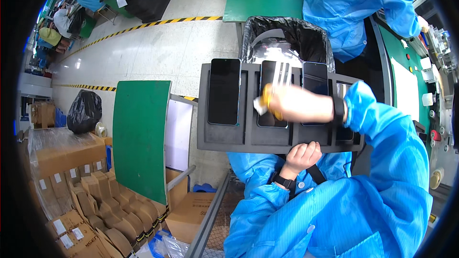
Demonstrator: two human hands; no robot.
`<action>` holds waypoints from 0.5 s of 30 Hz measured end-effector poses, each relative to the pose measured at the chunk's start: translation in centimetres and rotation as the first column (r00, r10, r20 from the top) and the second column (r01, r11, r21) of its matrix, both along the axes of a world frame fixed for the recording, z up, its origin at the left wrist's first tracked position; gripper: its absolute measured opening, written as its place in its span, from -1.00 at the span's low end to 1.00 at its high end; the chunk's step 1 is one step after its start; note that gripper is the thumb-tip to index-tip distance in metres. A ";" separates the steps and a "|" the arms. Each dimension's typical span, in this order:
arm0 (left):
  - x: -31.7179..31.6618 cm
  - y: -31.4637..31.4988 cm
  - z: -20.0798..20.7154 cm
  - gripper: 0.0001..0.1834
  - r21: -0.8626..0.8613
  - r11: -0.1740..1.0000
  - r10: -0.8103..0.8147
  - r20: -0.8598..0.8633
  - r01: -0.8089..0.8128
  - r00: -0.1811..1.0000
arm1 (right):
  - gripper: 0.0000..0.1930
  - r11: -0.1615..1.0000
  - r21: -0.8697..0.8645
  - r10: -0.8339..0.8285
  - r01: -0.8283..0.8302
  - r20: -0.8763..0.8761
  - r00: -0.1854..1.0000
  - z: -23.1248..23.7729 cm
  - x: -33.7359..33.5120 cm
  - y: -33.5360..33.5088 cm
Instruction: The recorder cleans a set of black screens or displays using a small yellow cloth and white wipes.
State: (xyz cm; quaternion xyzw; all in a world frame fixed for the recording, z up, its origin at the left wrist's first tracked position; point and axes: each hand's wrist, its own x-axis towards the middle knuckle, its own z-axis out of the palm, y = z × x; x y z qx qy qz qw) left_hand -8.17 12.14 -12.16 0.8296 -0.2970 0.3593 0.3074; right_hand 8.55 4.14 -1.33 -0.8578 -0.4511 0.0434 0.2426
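Observation:
A black foam tray (267,137) with several compartments lies in front of me, and my left hand (302,156) is closed on its near edge. In the leftmost compartment lies a dark-screened phone (224,93). Above a second phone (269,70), my right hand (294,103) is smeared by motion. Yellow covers show on its fingertips, which are pressed together at a small white cloth-like piece (259,106). Part of a third phone (314,77) is hidden by my right hand and wrist. The rightmost compartment holds another phone-like piece (343,90), mostly behind my blue sleeve.
Beyond the tray stands a bin lined with a black bag (313,38). A co-worker in a blue smock (337,7) is close at the far right, beside a green workbench (399,50). A green board (141,136) and cardboard boxes (191,215) stand at the left.

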 end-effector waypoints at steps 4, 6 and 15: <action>0.1 0.1 -0.1 -0.88 0.034 0.999 0.006 0.001 -0.006 1.000 | -0.87 0.991 0.052 -0.120 0.122 -0.027 0.992 -1.7 -0.2 -0.6; 0.0 -0.3 -0.1 -0.87 -0.020 1.000 -0.007 0.017 0.007 1.000 | -0.88 0.965 -0.106 -0.222 0.240 0.156 0.962 -0.7 4.7 -2.7; 0.1 0.0 -0.4 -0.86 0.011 1.000 0.003 0.015 -0.004 1.000 | -0.77 0.904 0.140 -0.425 0.403 0.203 0.882 -1.3 5.8 -5.3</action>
